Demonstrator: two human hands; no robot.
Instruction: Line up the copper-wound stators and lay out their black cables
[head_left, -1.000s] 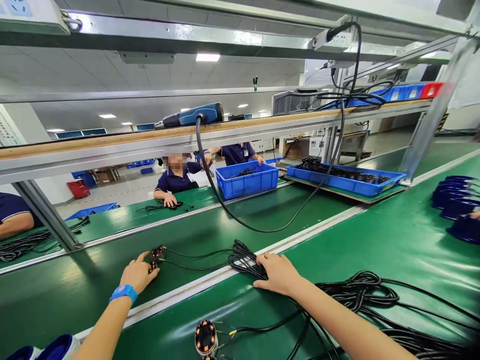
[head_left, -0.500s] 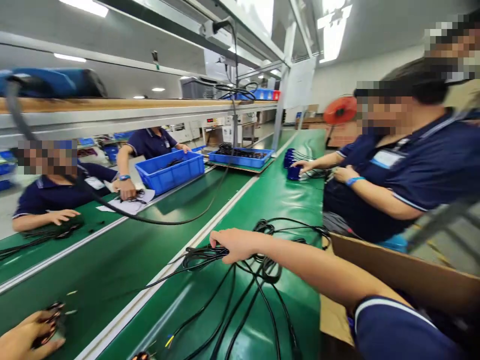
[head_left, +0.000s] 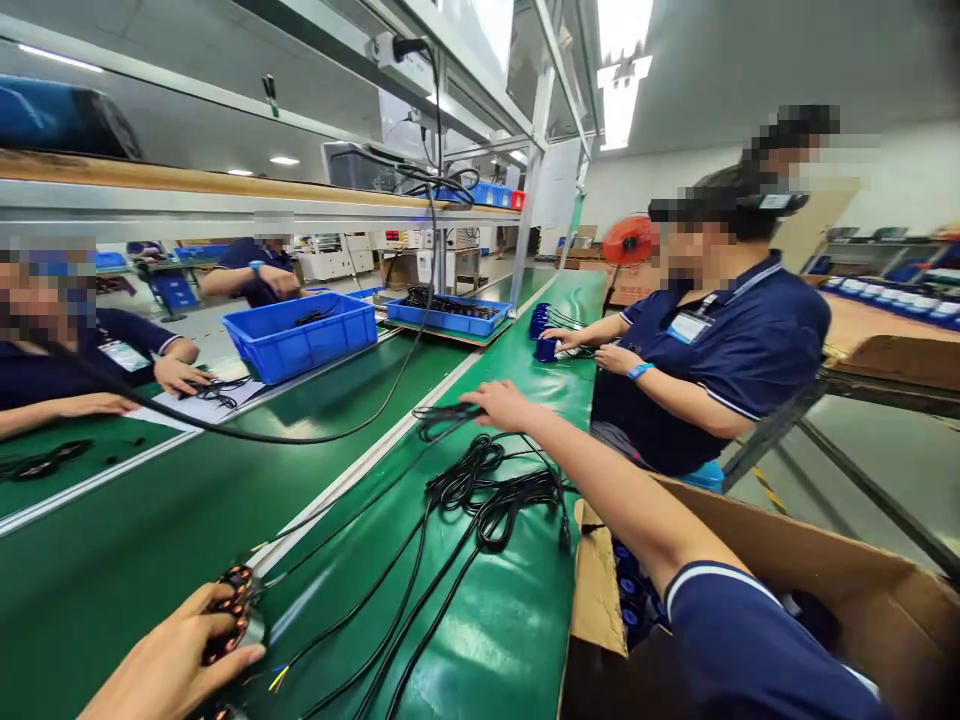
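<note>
Copper-wound coil part [head_left: 229, 615] at 7 o'clock, left hand [head_left: 176, 665] curled around it on the green belt [head_left: 112, 570]. Black cable bundle [head_left: 487, 490] lies mid-frame. Right hand [head_left: 506, 405], at 12 o'clock from the bundle, pinches a cable loop [head_left: 442, 415]; cardboard box [head_left: 825, 570] at 4 o'clock.

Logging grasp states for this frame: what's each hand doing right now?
Left hand: closed on a round coil part with copper windings.
Right hand: closed on a loop of black cable, stretched out over the green belt.
</note>
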